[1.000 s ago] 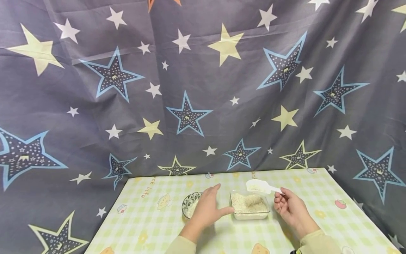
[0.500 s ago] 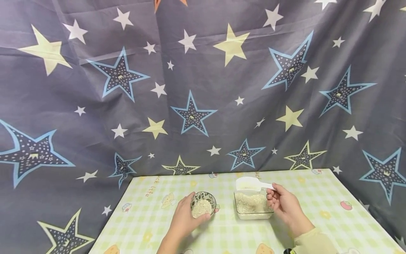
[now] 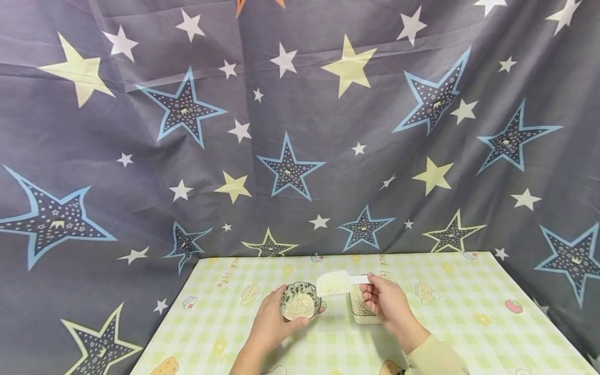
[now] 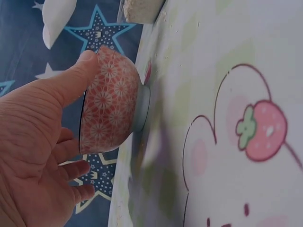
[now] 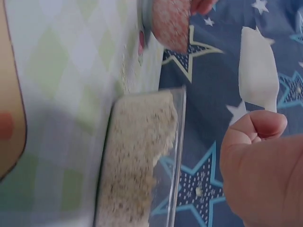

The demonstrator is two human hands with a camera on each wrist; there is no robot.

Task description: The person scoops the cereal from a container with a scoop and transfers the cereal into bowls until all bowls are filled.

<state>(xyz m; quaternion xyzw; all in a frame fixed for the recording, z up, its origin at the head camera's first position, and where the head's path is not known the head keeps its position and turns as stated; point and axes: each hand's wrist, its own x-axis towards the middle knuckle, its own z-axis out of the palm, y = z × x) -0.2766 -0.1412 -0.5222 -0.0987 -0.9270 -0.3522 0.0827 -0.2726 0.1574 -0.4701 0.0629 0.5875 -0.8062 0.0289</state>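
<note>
My left hand grips a small bowl by its rim, thumb on the near side and fingers round the left. The bowl stands on the table, red-patterned outside, dark leaf print inside, with pale rice-like grains in it. In my right hand the handle of a white scoop is pinched between thumb and fingers. The scoop hangs level in the air, its head just right of the bowl's rim, with pale grains in it. Below the right hand is a clear rectangular container of the same grains, partly hidden in the head view.
A green-and-white checked cloth with cartoon prints covers the table. A dark star-print curtain hangs behind it and round its sides. A few stray grains lie on the cloth between bowl and container.
My left hand has moved from in front of the bowl to grip its left side. My right hand has carried the scoop leftward, from above the container to beside the bowl.
</note>
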